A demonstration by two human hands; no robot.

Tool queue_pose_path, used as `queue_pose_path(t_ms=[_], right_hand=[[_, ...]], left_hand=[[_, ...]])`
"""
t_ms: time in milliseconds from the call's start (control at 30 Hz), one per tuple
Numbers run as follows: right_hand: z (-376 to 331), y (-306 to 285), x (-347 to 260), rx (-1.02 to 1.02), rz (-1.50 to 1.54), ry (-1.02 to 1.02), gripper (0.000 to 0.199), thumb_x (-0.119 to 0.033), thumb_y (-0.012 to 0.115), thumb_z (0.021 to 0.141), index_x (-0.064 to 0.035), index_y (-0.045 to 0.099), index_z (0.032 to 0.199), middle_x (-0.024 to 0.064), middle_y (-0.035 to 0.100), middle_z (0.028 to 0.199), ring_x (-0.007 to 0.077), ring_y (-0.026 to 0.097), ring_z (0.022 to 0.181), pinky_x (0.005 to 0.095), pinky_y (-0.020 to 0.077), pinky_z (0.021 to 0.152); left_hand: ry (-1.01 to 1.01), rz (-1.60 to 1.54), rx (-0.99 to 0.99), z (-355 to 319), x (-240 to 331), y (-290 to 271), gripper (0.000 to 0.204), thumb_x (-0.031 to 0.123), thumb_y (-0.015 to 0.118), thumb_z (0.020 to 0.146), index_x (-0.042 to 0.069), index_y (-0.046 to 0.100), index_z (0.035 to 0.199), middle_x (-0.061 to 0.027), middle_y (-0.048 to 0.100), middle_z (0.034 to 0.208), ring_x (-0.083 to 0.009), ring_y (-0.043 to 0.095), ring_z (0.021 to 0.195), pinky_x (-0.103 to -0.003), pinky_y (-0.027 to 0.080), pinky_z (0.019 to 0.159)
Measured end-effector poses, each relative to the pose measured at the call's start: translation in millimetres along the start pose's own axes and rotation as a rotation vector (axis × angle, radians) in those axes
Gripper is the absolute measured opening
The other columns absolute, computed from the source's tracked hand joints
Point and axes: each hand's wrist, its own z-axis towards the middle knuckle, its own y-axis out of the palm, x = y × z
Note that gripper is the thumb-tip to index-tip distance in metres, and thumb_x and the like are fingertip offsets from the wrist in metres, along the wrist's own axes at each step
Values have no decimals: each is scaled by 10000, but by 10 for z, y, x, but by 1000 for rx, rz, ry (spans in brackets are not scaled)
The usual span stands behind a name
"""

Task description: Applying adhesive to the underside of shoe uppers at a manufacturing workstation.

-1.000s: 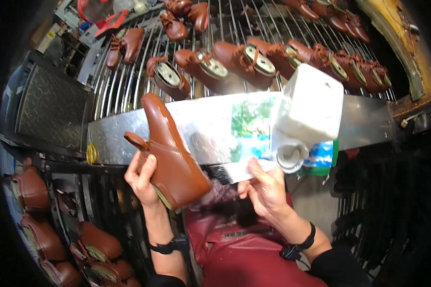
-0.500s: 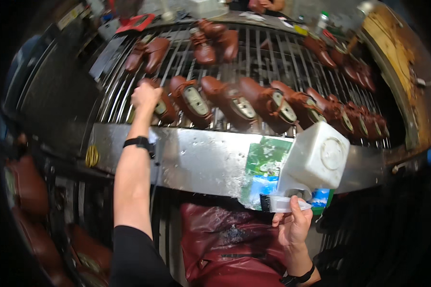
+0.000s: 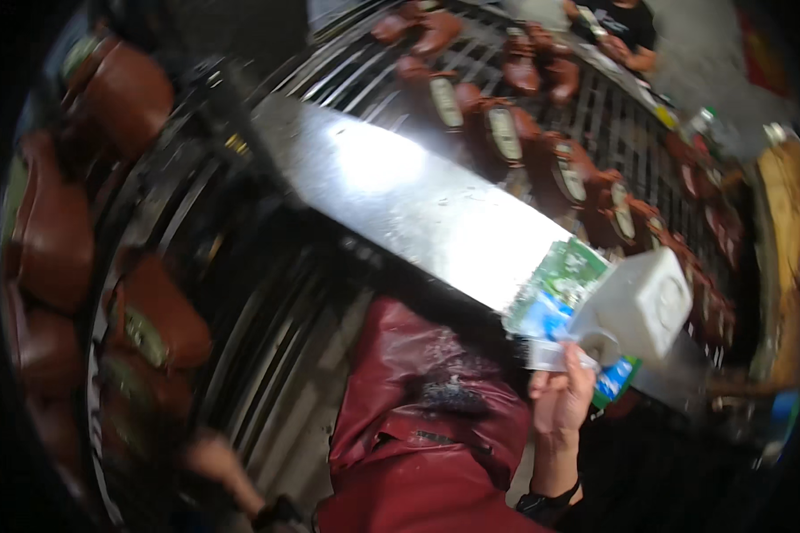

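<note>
My right hand (image 3: 562, 391) is closed on a brush (image 3: 547, 355) with a flat white handle and dark bristles. The brush is beside the mouth of a white plastic container (image 3: 640, 302), which leans over a green and blue sheet (image 3: 564, 275) on the metal ledge. Low at the left, my left hand (image 3: 213, 460) is smeared by motion and its fingers cannot be made out. It is nearest to brown leather shoes on the left side, among them a shoe (image 3: 160, 311) with a pale green sole opening. Whether it touches one is unclear.
A row of brown shoes (image 3: 502, 133) lies on metal rollers beyond the shiny ledge (image 3: 400, 186). More shoes (image 3: 58, 213) stand on a left-hand rack. A dark red apron (image 3: 427, 426) covers my lap. Another person (image 3: 627, 35) is at the far side.
My left hand has left the shoe row on the rollers and dropped to the lower left. The view has swung left. My right hand still holds the brush by the container.
</note>
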Motion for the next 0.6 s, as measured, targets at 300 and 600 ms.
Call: queue_pose_path(t_ms=[300,600], right_hand=[[-213,-151,-186,-29,114,-27,219,-218,682,1046,-8,636,1090,153,722,883,215,668,567,305,512,440],[-185,-843,-303,315,62,-439,208,-133,750,1000,38,666,1083,148,729,840,200,692,566,305,551,449]], left_hand=[[545,-814,96,302,2695,117,391,237,645,1016,-37,603,1292,-236,608,1388,-371,600,1262,-508,474,1077],[774,-1106,8,-127,3036,-911,451,241,697,987,-26,564,1325,-240,613,1393,-381,607,1270,-508,487,1074]])
